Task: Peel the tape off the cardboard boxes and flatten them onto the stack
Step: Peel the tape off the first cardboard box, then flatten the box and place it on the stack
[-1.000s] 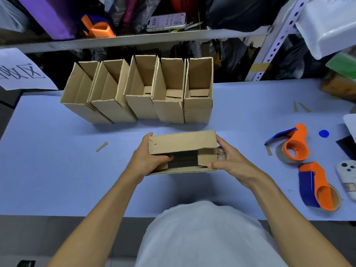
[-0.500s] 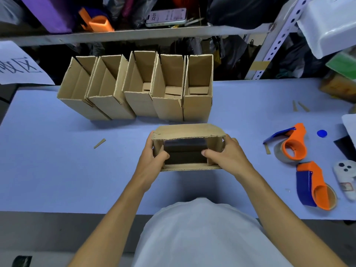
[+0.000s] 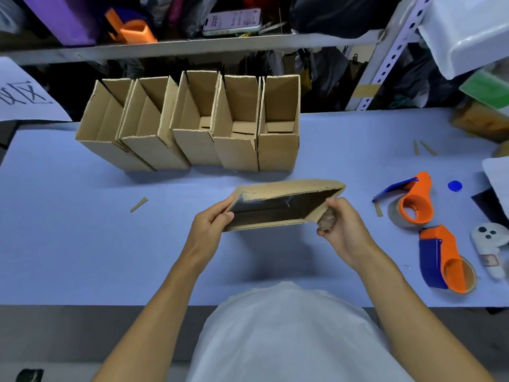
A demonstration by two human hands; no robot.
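A small cardboard box hangs over the blue table, skewed into a slanted, half-collapsed shape with its dark inside facing me. My left hand grips its left edge, thumb inside and fingers outside. My right hand pinches the box's right corner and also holds a crumpled wad of clear tape in its fingers. Behind, a row of several open cardboard boxes stands upright side by side at the table's back.
Two orange and blue tape dispensers lie at the right, beside a white controller and a blue cap. Small cardboard scraps lie on the table. A cluttered metal shelf runs along the back.
The box has been pushed from a square open shape into a slanted, partly flattened one. My right hand moved to its right corner, and the box shifted right.
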